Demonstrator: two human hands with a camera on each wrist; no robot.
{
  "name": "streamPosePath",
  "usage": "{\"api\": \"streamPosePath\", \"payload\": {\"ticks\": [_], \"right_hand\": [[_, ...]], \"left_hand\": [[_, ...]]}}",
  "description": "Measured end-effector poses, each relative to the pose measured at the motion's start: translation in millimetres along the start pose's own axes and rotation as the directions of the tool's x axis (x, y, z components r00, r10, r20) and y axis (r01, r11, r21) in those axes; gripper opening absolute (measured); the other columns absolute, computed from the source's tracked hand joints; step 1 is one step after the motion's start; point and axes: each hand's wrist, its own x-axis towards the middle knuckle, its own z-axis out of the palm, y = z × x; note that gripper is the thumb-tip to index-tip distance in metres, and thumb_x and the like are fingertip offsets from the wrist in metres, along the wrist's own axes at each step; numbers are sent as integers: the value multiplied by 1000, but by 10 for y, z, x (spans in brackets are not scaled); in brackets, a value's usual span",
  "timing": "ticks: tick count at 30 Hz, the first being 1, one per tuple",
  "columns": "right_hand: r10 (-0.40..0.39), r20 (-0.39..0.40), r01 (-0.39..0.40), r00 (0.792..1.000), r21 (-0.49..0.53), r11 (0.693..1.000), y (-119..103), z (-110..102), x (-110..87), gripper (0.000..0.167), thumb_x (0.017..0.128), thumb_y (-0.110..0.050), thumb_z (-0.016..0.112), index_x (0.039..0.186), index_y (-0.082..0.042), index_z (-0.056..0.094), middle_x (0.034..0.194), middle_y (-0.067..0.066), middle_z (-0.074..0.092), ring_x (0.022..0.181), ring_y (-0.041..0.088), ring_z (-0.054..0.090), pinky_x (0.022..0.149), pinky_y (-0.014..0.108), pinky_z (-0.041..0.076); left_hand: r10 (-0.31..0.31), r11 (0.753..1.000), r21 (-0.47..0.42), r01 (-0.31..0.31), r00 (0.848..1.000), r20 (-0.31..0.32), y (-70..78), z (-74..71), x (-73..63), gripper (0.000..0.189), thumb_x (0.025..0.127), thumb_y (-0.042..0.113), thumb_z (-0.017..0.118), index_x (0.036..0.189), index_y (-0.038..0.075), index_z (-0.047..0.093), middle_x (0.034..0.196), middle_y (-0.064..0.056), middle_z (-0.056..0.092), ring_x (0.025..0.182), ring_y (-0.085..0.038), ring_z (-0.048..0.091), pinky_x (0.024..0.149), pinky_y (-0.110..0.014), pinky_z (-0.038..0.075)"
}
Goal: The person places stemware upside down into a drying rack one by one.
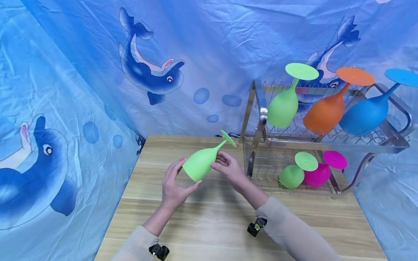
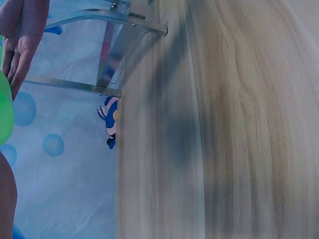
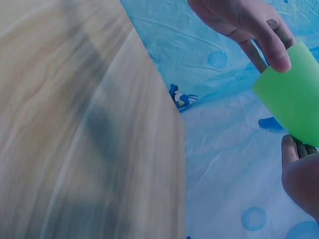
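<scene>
A light green plastic goblet (image 1: 200, 165) is held tilted above the wooden table, its round foot up to the right and its mouth toward the lower left. My left hand (image 1: 174, 186) spans the mouth end, thumb on the near side and fingers on the far side. At the stem end of the bowl, my right hand (image 1: 230, 168) pinches the goblet between thumb and fingers. The right wrist view shows the left thumb (image 3: 280, 59) lying on the green wall near the rim. Only a sliver of the green bowl (image 2: 5, 112) shows in the left wrist view.
A two-tier metal rack (image 1: 261, 119) stands at the right. Upside down on its upper tier are green (image 1: 284, 107), orange (image 1: 326, 112) and blue goblets (image 1: 367, 114); below are green (image 1: 291, 177) and magenta ones (image 1: 317, 175). Blue dolphin-print cloth (image 1: 209, 47) hangs behind the table (image 1: 209, 232).
</scene>
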Motion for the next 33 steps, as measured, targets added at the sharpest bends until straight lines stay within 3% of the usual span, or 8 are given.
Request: {"api": "streamPosePath", "payload": {"ticks": [8,23,33], "right_hand": [[-9,-34,11,999,60,998,43,54,15,59,99,-3,72,152,7,49,147,25,58,132,28,61,109,32,54],[-14,-84,19,996,64,998,81,109,47,54,97,1,71,148,8,52,144,25,61,130,28,62,110,32,54],[-15,-114,22,993,56,998,78,145,68,49,95,1,73,141,7,58,132,19,68,118,19,66,107,33,55]], "left_hand": [[84,995,49,-83,996,-18,-14,21,-24,87,74,36,94,146,0,61,138,-18,68,123,-43,64,120,-25,43],[99,993,62,-96,994,-46,-8,84,-87,86,82,43,91,146,-5,59,140,-24,65,125,-44,62,119,-29,44],[53,998,31,-52,998,-32,0,120,-130,92,70,26,99,147,-4,58,142,-24,63,127,-43,62,114,-25,48]]}}
